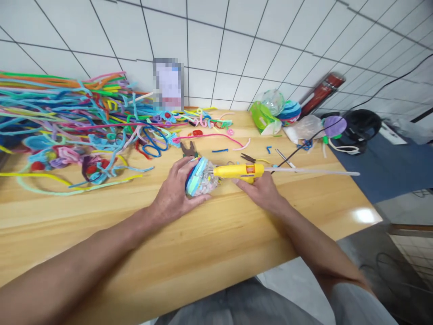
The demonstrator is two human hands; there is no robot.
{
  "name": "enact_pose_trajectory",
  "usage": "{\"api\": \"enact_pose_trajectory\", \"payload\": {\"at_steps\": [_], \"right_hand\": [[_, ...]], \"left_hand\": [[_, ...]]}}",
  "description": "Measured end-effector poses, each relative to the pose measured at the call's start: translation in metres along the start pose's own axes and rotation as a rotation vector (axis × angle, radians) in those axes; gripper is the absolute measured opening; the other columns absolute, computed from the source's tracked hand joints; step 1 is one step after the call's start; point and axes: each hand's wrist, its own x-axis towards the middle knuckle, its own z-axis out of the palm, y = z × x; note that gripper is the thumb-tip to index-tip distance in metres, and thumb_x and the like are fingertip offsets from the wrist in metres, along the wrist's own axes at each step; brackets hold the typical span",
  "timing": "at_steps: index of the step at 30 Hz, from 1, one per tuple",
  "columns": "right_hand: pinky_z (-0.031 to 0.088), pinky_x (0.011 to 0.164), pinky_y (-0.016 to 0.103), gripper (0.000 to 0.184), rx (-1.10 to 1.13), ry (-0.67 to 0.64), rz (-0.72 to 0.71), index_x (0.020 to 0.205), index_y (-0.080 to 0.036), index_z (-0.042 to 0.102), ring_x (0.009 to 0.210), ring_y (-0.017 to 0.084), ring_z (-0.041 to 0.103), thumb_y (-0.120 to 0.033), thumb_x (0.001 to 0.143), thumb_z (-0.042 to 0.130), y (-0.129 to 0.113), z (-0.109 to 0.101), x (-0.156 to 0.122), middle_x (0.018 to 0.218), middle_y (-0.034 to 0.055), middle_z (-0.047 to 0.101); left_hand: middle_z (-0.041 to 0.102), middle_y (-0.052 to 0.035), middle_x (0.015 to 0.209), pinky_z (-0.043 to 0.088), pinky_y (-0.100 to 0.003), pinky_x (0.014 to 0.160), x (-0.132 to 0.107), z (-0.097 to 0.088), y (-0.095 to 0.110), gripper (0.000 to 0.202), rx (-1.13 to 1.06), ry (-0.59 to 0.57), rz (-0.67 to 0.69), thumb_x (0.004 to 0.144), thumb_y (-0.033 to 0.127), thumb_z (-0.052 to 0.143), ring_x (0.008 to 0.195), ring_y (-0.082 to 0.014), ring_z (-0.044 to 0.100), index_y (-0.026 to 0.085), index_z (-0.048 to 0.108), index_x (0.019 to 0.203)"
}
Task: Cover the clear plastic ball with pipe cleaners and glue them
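Note:
My left hand (176,189) is closed around a rounded clear ball (207,181), partly covered with blue, green and white pipe-cleaner strips. In my right hand (262,189) is a yellow hot glue gun (233,170), gripped by its handle. Its nozzle points left and meets the ball near the edge of the strips; whether it touches I cannot tell. A long clear glue stick (314,171) sticks out of the gun's back. Just behind the ball lie pliers (189,150) with dark jaws.
Many coloured pipe cleaners (67,108) are heaped at the left, with blue-handled scissors (154,142) beside them. At the back right are a green packet (264,118), a striped ball (291,111) and a red cylinder (323,94). A black cord (314,134) crosses the table's right side.

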Motion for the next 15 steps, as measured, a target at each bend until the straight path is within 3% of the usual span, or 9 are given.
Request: {"api": "enact_pose_trajectory", "payload": {"at_steps": [4,6,9,15], "right_hand": [[0.06,0.074,0.04,0.039,-0.143,0.227,0.173,0.09,-0.023,0.076,0.074,0.027,0.072,-0.061,0.094,0.067,0.02,-0.039,0.023,0.078,0.0034,0.076],[0.059,0.078,0.042,0.039,-0.291,0.311,0.249,0.088,-0.021,0.073,0.076,0.028,0.071,-0.059,0.094,0.063,0.038,-0.064,0.043,0.078,0.0051,0.074],[0.058,0.092,0.045,0.035,-0.449,0.252,0.413,0.101,-0.018,0.074,0.095,0.032,0.074,-0.047,0.096,0.055,0.067,-0.086,0.074,0.099,0.0127,0.08],[0.055,0.105,0.049,0.039,-0.516,0.194,0.538,0.118,-0.01,0.074,0.121,0.042,0.073,-0.039,0.098,0.056,0.104,-0.074,0.113,0.125,0.028,0.079]], "left_hand": [[0.055,-0.0192,0.156,0.054,-0.064,0.123,0.0,0.001,0.0,0.1,-0.001,-0.013,-0.023,0.085,0.052,0.092,0.151,-0.041,0.054,0.026,0.037,0.164],[0.054,-0.0204,0.158,0.054,-0.065,0.123,0.0,0.001,0.0,0.099,0.0,-0.024,-0.04,0.085,0.051,0.092,0.151,-0.0414,0.054,0.026,0.038,0.163],[0.053,-0.0197,0.159,0.054,-0.065,0.123,0.0,0.002,0.001,0.1,-0.003,-0.015,-0.048,0.084,0.051,0.093,0.152,-0.0413,0.054,0.027,0.037,0.164],[0.051,-0.0206,0.16,0.053,-0.067,0.123,0.0,0.0,0.001,0.104,-0.033,-0.042,-0.051,0.083,0.055,0.093,0.153,-0.0425,0.053,0.029,0.034,0.165]]}}
